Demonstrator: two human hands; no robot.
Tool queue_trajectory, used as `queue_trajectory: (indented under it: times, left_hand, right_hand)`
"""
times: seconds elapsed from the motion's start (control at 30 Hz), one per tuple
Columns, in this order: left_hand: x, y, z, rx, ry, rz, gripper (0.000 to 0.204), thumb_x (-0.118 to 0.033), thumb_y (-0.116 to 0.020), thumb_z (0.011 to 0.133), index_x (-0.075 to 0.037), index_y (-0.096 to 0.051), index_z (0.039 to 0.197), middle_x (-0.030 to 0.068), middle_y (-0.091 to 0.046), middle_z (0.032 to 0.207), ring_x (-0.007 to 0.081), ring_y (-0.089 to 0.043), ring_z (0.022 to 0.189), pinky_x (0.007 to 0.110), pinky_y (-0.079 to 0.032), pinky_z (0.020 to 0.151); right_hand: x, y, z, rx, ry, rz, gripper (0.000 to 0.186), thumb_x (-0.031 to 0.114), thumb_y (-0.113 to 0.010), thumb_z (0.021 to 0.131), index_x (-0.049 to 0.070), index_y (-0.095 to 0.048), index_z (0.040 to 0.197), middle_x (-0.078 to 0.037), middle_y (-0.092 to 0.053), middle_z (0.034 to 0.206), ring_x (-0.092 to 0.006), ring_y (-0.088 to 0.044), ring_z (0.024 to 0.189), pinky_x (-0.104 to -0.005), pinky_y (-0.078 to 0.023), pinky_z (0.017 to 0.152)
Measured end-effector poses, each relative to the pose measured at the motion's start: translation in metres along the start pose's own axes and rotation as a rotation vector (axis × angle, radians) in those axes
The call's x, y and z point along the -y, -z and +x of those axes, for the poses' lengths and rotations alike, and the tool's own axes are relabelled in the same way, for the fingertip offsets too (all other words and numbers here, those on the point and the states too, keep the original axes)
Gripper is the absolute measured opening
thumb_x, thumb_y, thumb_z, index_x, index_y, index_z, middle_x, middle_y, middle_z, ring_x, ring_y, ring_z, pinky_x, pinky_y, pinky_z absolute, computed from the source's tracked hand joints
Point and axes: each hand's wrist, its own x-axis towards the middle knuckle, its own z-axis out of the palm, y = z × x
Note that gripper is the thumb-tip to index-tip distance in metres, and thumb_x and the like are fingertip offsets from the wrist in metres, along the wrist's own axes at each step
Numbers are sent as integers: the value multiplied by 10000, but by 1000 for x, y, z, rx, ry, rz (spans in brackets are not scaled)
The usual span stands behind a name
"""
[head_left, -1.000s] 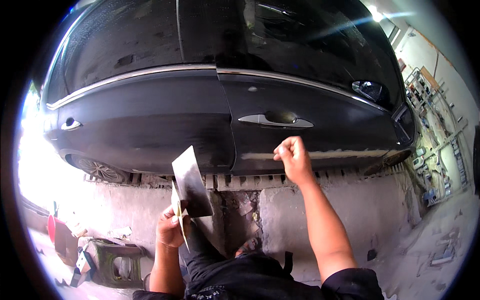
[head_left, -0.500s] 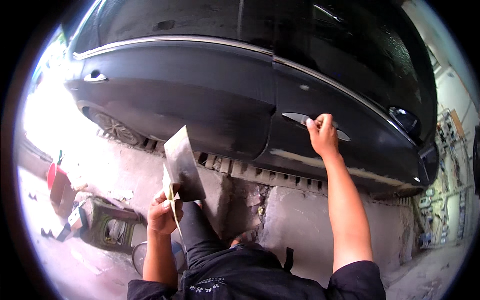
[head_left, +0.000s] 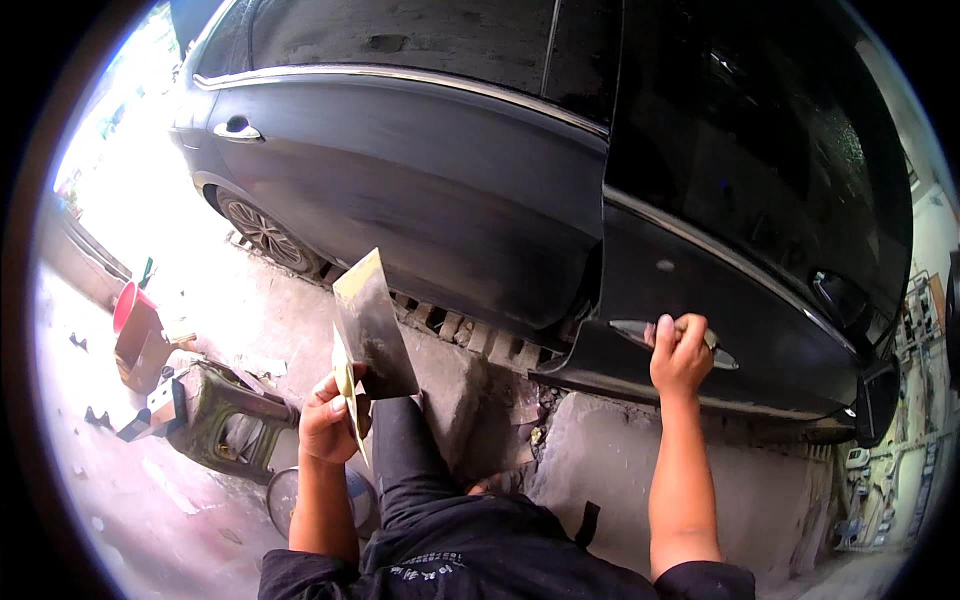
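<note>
My right hand (head_left: 682,362) is closed around the silver door handle (head_left: 632,329) on the dark grey front car door (head_left: 760,330). That door stands slightly ajar, its rear edge out past the rear door (head_left: 420,170). In front of my left thigh, my left hand (head_left: 328,422) grips a flat metal putty board (head_left: 378,335), smeared grey with a yellowish top corner. Pinched against the board in the same hand are thin, pale yellow putty spreaders (head_left: 345,380); how many I cannot tell. A small light spot marks the front door above the handle.
At left stand a worn green stool (head_left: 222,400), a cardboard box (head_left: 140,350) and a red tub (head_left: 126,306). A round metal can (head_left: 283,500) is beside my left forearm. The side mirror (head_left: 878,402) juts out at right, near a wall hung with tools (head_left: 905,400).
The front door has swung outward from its closed position, my right hand on its handle moving nearer and lower. The view has shifted; my left hand keeps the board and spreaders.
</note>
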Motion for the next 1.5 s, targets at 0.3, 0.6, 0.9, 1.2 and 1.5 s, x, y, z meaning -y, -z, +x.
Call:
queue_trajectory:
  times: [0.3,0.6,0.9,1.2,1.5]
  left_hand:
    - [0,3,25,4,-26,21,532,-29,-632,797,77,-455,1287,116,-579,1224,167,-590,696,290,-552,556]
    - [7,-14,37,-105,-40,79,537,-54,-651,794,82,-460,1277,115,-638,941,178,-634,703,290,-562,552]
    - [39,-23,58,16,177,82,593,26,-644,761,73,-430,1312,162,-582,1232,167,-535,627,262,-472,499]
    - [138,-51,88,59,631,161,461,-17,-684,761,93,-545,1187,165,-678,939,236,-680,753,325,-573,601]
    - [315,34,126,43,1340,202,600,-4,-583,771,94,-373,1325,184,-611,977,216,-587,640,305,-501,517]
  right_hand:
    - [-7,7,-16,24,-80,131,280,286,-579,898,50,-445,830,-89,-500,639,-292,-528,566,-389,-414,536]
    - [-22,5,-45,-192,231,196,202,235,-511,898,79,-444,789,-30,-563,603,-210,-535,484,-319,-425,516]
    - [-64,-51,48,-113,267,304,231,255,-620,853,52,-518,889,-107,-613,847,-251,-599,745,-342,-472,708]
    - [-89,-26,-158,-57,-453,442,157,206,-587,915,52,-558,934,-42,-607,736,-156,-571,617,-303,-482,594]
    - [-89,-89,-302,-240,-1004,1959,469,379,-602,893,19,-515,1180,-95,-594,1127,-190,-577,1039,-350,-427,929]
